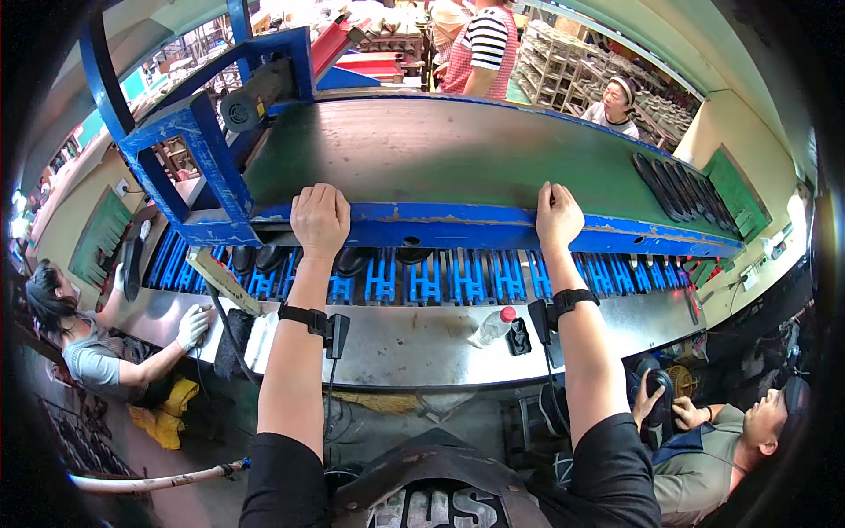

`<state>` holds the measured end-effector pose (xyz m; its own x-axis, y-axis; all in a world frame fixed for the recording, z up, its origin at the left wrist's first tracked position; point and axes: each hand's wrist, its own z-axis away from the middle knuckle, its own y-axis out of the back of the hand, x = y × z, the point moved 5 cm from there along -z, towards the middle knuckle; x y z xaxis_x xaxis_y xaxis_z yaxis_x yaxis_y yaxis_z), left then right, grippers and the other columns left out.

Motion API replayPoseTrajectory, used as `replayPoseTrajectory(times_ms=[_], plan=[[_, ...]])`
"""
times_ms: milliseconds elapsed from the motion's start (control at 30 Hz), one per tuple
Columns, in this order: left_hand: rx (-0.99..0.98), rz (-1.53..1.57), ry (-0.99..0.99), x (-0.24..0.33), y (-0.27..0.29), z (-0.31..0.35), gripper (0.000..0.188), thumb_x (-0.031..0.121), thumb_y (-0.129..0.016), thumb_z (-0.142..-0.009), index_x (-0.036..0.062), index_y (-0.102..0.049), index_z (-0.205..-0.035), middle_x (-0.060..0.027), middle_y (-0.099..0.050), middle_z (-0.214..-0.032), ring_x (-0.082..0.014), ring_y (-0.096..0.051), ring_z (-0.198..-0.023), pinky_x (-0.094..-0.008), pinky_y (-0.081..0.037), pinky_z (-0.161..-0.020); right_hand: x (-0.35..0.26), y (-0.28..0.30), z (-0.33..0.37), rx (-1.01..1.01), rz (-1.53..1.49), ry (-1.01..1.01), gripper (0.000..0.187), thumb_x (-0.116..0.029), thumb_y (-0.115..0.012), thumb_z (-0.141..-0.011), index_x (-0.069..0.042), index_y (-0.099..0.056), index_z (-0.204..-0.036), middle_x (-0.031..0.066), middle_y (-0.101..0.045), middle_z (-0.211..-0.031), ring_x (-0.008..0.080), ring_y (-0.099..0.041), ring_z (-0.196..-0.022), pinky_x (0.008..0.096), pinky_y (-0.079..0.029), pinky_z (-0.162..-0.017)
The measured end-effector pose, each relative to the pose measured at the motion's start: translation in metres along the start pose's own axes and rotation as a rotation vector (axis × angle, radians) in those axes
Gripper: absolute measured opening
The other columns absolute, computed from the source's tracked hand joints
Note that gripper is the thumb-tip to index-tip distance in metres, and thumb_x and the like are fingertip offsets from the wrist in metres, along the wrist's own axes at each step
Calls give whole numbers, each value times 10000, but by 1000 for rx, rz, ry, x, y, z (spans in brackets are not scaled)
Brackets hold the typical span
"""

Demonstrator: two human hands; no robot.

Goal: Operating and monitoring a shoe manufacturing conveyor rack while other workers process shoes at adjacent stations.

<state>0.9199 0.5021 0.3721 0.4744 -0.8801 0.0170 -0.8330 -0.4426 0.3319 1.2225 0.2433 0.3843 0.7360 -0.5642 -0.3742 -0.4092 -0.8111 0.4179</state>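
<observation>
Both my arms reach forward to the blue front rail (440, 213) of a raised conveyor. My left hand (321, 218) is closed in a fist at the rail, toward the belt's left end. Farther right, my right hand (559, 216) is also a fist over the same rail. Neither fist shows anything held in it. Beyond them stretches the dark green conveyor belt (458, 163). A row of black shoe soles (664, 187) lies at its right end. Below the rail runs a lower line of blue slotted supports (422, 280), with black shoes (352, 261) partly hidden under the rail.
On the metal ledge (405, 352) stand a clear bottle with a red cap (493, 328) and a small black object (520, 338). A gloved co-worker (97, 352) holds a sole at left. Another person (739, 458) handles a black shoe at right. A motor (251, 101) sits far left.
</observation>
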Motion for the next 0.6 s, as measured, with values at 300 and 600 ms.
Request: replayPoseTrajectory(times_ms=[300, 600], plan=[[29, 16, 5, 0, -1, 0, 112, 116, -630, -838, 57, -606, -746, -76, -591, -764, -276, -569, -728, -402, -440, -659, 4, 1, 0, 32, -20, 31, 346, -251, -630, -930, -65, -534, -655, 101, -569, -667, 323, -566, -578, 415, -438, -533], [17, 14, 12, -1, -2, 1, 114, 119, -629, -836, 58, -604, -743, -80, -585, -759, -279, -567, -728, -402, -434, -658, 2, 0, 1, 9, 9, 11, 329, -248, -639, -926, -66, -564, -662, 93, -586, -679, 317, -574, -578, 406, -443, -534]])
